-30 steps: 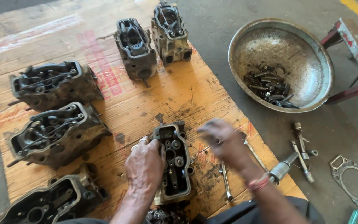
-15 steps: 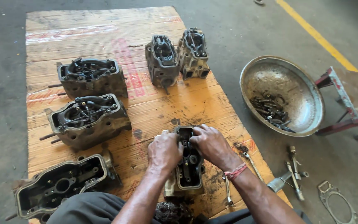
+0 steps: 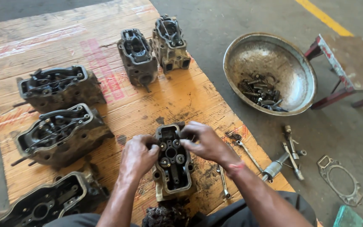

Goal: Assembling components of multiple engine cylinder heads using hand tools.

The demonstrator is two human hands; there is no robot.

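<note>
— What's the person working on down there?

— A greasy cylinder head (image 3: 172, 164), lying on a wooden board (image 3: 181, 98) on the floor, right in front of their knees. Both hands are on it. The left hand (image 3: 138, 156) rests against its left edge, fingers curled in toward the top of the casting. The right hand (image 3: 202, 143) comes over its upper right corner, fingertips bent down onto the rim.

— Are they gripping it?

— The left hand looks closed loosely against the side; the right one has its fingers drawn together on the edge. Whether either pinches some small part I cannot tell, the fingers hide it.

— What else lies around?

— Just right of the right hand, two wrenches: one (image 3: 246, 153) by the wrist, another (image 3: 224, 181) beneath the forearm. Farther right, off the board, a few loose tools (image 3: 291, 147) and a flat gasket (image 3: 340, 180) on the concrete. Beyond the right hand, well apart, a dented metal basin (image 3: 269, 59) with dark small parts (image 3: 260, 93) in it, next to a red-framed stool (image 3: 337, 71).

— And to the left?

— Three more heads (image 3: 61, 134) stacked in a column left of the left hand, and two others (image 3: 154, 48) standing side by side past both hands at the board's far end.
</note>
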